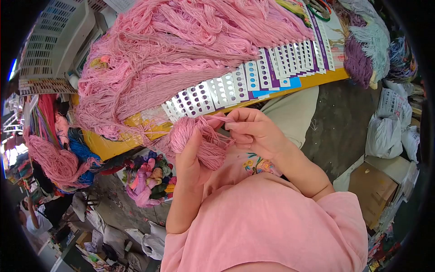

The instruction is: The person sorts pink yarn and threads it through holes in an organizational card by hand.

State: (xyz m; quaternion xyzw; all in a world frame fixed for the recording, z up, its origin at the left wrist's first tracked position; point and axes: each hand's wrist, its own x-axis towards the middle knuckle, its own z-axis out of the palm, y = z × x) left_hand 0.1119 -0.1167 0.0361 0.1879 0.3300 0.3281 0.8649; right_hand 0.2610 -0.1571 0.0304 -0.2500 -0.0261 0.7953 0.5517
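A looped skein of pink thread (211, 152) sits in my left hand (187, 158), its thumb laid across the front and the fingers behind it mostly hidden. My right hand (256, 130) is closed in a pinch on strands at the skein's upper right end. Just beyond my hands, white cards with rows of round holes (199, 99) lie overlapped along the table's near edge. A large heap of pink thread skeins (149, 54) covers the table behind the cards, some strands trailing down close to my left hand.
The yellow table edge (333, 76) runs in front of me. Multicoloured skeins (152, 179) are piled below left, and purple thread (356, 59) hangs at the right end. White plastic bags (385, 136) and an open cardboard box (371, 188) stand right. Another person (38, 220) is far left.
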